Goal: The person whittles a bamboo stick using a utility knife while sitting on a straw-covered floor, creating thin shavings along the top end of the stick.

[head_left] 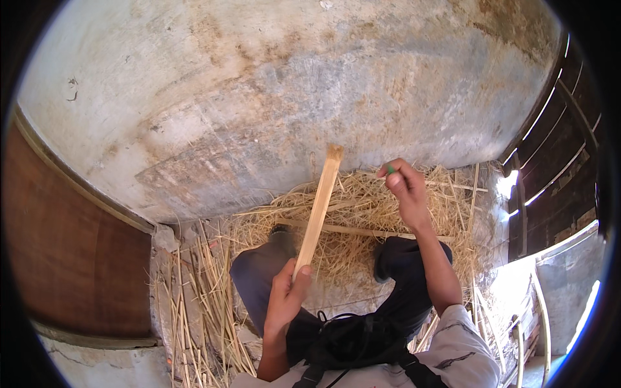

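Note:
My left hand (288,295) is wrapped round the lower end of a long, flat, pale bamboo strip (317,216). The strip tilts up and slightly to the right, its darker far end in front of the wall. To the right of it, apart from the strip, my right hand (409,192) is raised and closed on a small green object (390,169). Only a bit of that object shows between the fingers, so I cannot make out its kind. Below both hands, a heap of thin straw-coloured shavings (349,252) covers the ground between and beyond my legs.
A stained plaster wall (310,97) rises just ahead. Loose long thin strips (200,310) lie on the ground at left, near a brown wooden panel (84,246). Dark slatted boards (556,155) stand at right, with poles (542,317) below them. A black bag (352,343) rests at my waist.

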